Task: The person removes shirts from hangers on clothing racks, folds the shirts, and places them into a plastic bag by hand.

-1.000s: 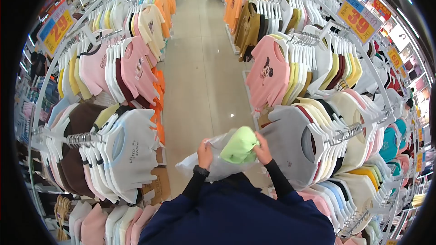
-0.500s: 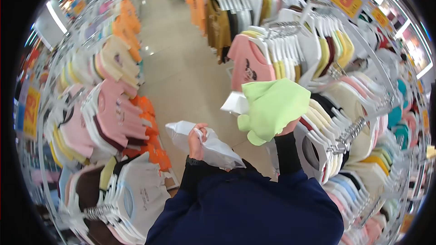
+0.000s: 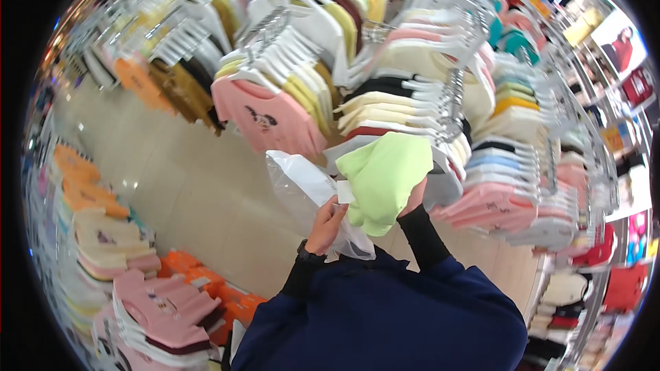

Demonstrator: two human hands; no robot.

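Light green garment (image 3: 385,180) is held up just right of centre, in front of the person's chest. Its 4 o'clock edge is gripped by the right hand (image 3: 415,196); the fingers are mostly hidden behind the cloth. A plastic bag (image 3: 297,180), clear with white areas, is clamped in the left hand (image 3: 324,229), thumb and fingers together; the bag is spread toward 11 o'clock from that hand. A small white tag (image 3: 344,192) is seen at the left fingertips, at the garment's 9 o'clock edge; cannot tell if it is pinched. A dark watch (image 3: 311,253) is worn on the left wrist.

From the garment: a pink mouse-print T-shirt (image 3: 267,122) is hung at 10 o'clock, cream shirts (image 3: 380,110) on white hangers at 12, pink shirts (image 3: 489,206) at 3. Tiled floor (image 3: 199,185) is seen at 9. Bright orange items (image 3: 218,290) are placed at 8, by a pink printed shirt (image 3: 165,308), slightly blurred.
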